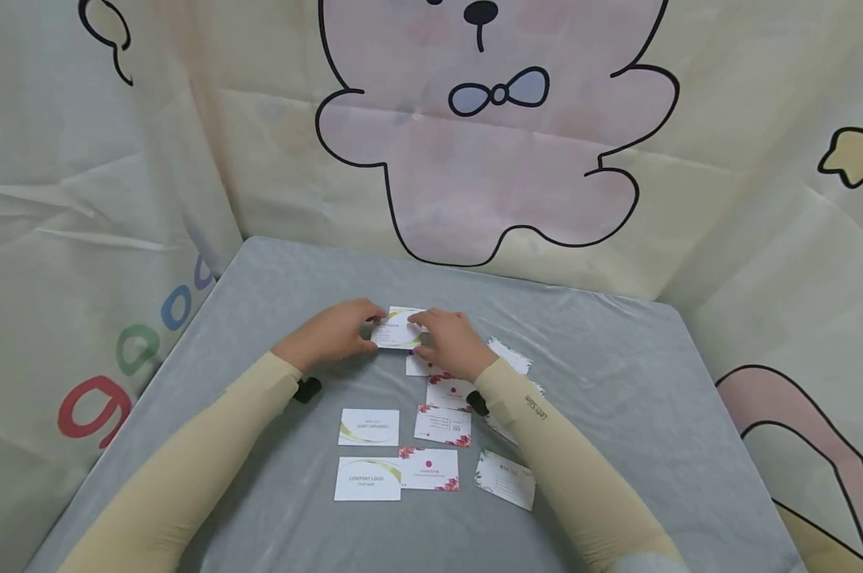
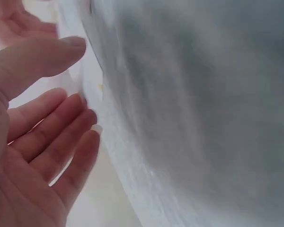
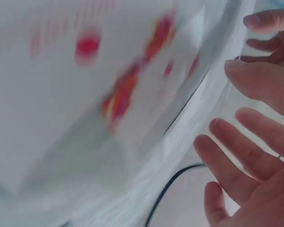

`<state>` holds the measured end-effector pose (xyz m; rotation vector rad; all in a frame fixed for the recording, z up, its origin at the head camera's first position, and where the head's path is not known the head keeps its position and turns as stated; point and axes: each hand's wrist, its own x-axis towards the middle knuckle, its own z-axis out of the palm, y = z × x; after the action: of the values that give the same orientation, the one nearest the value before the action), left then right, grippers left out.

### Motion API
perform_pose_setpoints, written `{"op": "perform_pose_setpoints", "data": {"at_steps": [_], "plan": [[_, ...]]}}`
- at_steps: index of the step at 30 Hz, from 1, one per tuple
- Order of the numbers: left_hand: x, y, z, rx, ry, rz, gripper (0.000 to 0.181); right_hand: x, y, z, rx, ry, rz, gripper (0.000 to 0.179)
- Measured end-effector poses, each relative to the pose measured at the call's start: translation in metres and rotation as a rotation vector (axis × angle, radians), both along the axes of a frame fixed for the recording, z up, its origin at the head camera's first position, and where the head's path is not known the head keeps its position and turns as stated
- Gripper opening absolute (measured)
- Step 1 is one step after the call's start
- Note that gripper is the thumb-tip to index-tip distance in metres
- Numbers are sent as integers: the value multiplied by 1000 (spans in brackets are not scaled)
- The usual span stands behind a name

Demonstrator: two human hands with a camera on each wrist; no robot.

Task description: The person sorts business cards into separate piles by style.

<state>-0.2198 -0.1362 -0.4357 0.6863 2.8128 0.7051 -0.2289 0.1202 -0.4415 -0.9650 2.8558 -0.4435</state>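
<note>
Two overlapping white business cards with yellow-green curves, a front card and a back card, lie between my hands at the top of a card layout. My left hand is at their left side, thumb near the lower corner and fingers near the upper edge. On the right, my right hand has its fingertips over the cards' right edge. Both wrist views show fairly straight fingers spread apart from the thumbs. Just below, partly under the right hand, is a red-flowered business card.
More red-flowered cards run down the middle. Two yellow-green curved cards, an upper card and a lower card, lie lower left. Leaf-patterned cards are at right, some behind the right forearm. A grey cloth covers the table.
</note>
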Motion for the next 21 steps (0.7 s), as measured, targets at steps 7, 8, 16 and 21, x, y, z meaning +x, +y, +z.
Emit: {"op": "perform_pose_setpoints", "data": {"at_steps": [7,8,16,21], "plan": [[-43,19,-3,25,-37,17,57,-34,15,-3,-84,-101,-100,57],[-46,20,-4,18,-38,16,57,-37,15,-5,-84,-111,-105,58],[-53,24,-11,-6,-68,30,57,-43,17,-15,-62,-131,-128,60],[-55,25,-13,-6,-73,47,58,-44,16,-16,-47,-112,-143,58]]}}
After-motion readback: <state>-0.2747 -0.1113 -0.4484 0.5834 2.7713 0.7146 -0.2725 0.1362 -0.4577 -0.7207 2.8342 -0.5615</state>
